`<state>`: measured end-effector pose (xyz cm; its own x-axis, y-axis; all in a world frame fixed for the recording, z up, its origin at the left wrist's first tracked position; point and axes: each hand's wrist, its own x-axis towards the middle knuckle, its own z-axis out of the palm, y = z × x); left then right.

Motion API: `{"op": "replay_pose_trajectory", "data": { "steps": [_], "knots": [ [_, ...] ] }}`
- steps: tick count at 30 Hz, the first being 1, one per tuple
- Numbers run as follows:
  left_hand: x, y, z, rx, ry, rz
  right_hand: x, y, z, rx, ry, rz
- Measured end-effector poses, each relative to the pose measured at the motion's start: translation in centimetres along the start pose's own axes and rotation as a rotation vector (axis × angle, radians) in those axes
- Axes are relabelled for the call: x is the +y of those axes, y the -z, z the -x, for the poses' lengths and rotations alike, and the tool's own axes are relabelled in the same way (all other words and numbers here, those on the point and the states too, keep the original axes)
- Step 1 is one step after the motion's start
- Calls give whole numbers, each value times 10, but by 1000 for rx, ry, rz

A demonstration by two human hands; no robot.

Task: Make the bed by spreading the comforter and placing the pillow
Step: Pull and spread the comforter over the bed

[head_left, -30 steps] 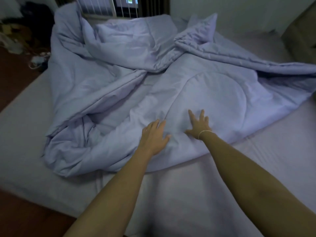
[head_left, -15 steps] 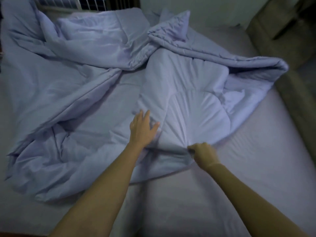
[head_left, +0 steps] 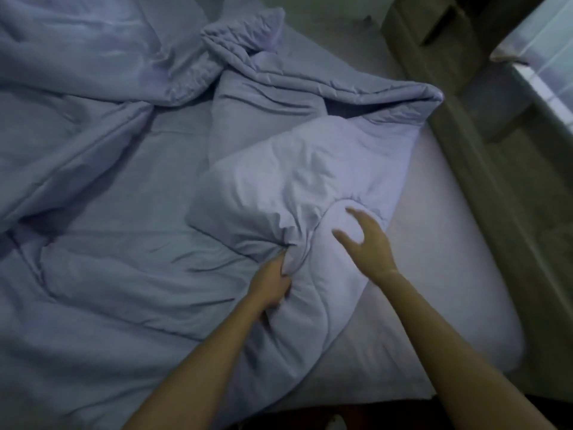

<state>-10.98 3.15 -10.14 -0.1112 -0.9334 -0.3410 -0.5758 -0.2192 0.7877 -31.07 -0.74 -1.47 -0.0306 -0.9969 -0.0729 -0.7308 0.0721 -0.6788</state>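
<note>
Two bare hands work at the lower centre of the frame. The left hand (head_left: 273,282) is closed into a fist around a bunched fold of the comforter (head_left: 124,274), and creases fan out from that pinch toward the upper right. The right hand (head_left: 367,240), just to the right of it, is spread wide with fingers and thumb apart, curved over a rounded bulge of the same fabric; whether the fingertips press into the cloth or float just above it cannot be told. Both forearms come up from the bottom edge of the frame.

Around the hands the pale blue comforter lies rumpled. One thick lobe is folded over itself in the centre, with a long rolled edge running toward the upper right of the frame, and a twisted bundle sits at the upper centre. The rest spreads in loose folds across the whole left half.

To the right and lower right, a bare strip of the light sheet-covered mattress (head_left: 449,274) shows. Beyond its edge, an olive-toned bed frame (head_left: 496,193) runs down the right side.
</note>
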Motion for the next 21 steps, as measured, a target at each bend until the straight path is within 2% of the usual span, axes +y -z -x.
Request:
{"op": "replay_pose_trajectory", "data": {
  "steps": [2,4,7,8,10,12,13,14,15,16,18,21],
  "knots": [
    [1,-2,24,-51,-38,45,-24,-1,-21,-105,-17,-76],
    [0,-1,42,-108,-141,-40,-38,-7,-34,-266,-40,-50],
    [2,4,60,-153,-334,-246,-35,-25,-33,-530,-29,220],
    [5,10,64,-102,-360,-232,-30,-28,-27,-561,-36,309],
    [10,27,63,168,-347,-116,-17,-26,-5,-485,-57,358],
    [15,49,47,457,-201,-84,-4,-8,22,-353,-136,237],
    [19,60,38,499,-44,-108,2,5,36,-291,-170,175],
    [24,65,31,434,127,-108,8,20,51,-241,-188,142],
    [32,66,28,303,263,-85,15,34,66,-202,-191,135],
    [41,59,23,153,332,-32,22,48,79,-173,-195,138],
    [72,33,23,-114,270,172,38,74,101,-116,-230,111],
    [141,-33,42,-290,99,382,61,117,127,17,-370,-96]
  ]
}}
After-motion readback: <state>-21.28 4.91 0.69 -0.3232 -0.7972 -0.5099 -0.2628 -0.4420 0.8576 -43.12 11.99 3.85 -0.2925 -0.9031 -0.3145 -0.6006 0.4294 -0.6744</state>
